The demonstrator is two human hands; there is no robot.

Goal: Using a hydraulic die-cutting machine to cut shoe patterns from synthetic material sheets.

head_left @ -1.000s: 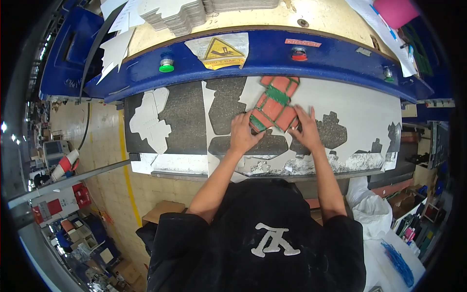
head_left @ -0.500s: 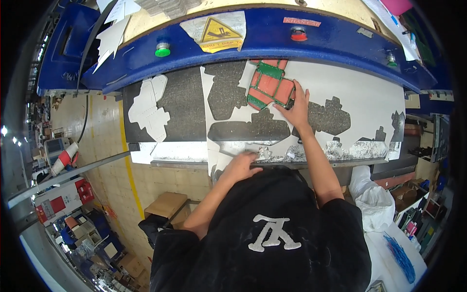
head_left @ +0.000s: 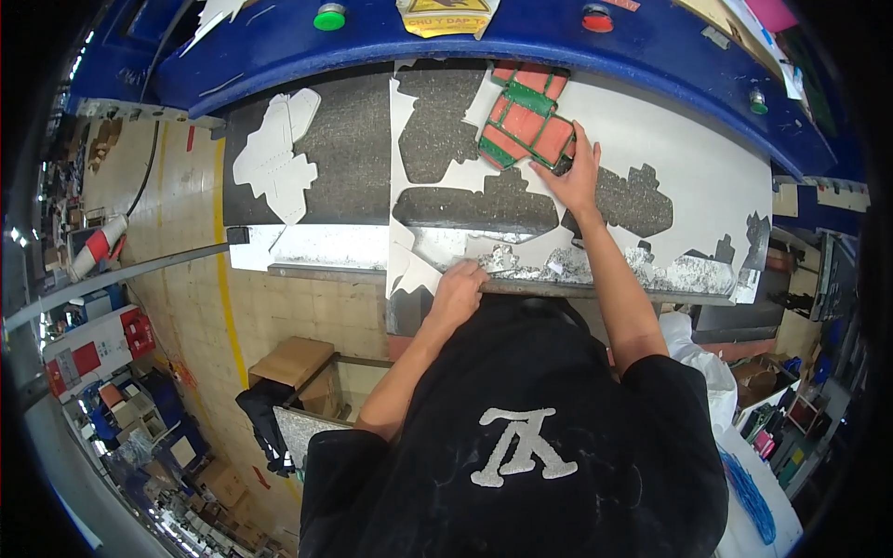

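Note:
My right hand (head_left: 569, 179) has its fingers and thumb around the near right corner of a cutting die (head_left: 527, 119), which has orange-red pads and green bands. The die lies flat on a large white sheet (head_left: 684, 139) with several shaped holes, through which the dark bed shows. My left hand (head_left: 459, 288) is closed at the sheet's near edge, by the front rail. Its fingertips are curled over the thin border strip there, and its thumb is mostly hidden. A separate white cut-out piece (head_left: 277, 158) lies on the dark bed at the left.
A blue machine beam (head_left: 465, 51) spans the far side, bearing a green button (head_left: 329, 17) and a red button (head_left: 597, 18). A metal rail (head_left: 595, 290) runs along the bed's front. A cardboard box (head_left: 292, 361) stands below left; a white bag (head_left: 693, 367) sits at right.
My left hand has closed at the sheet's near edge; its thumb, stretched out before, is tucked in. My right hand stays on the die. The whole view has shifted, so the bed appears higher.

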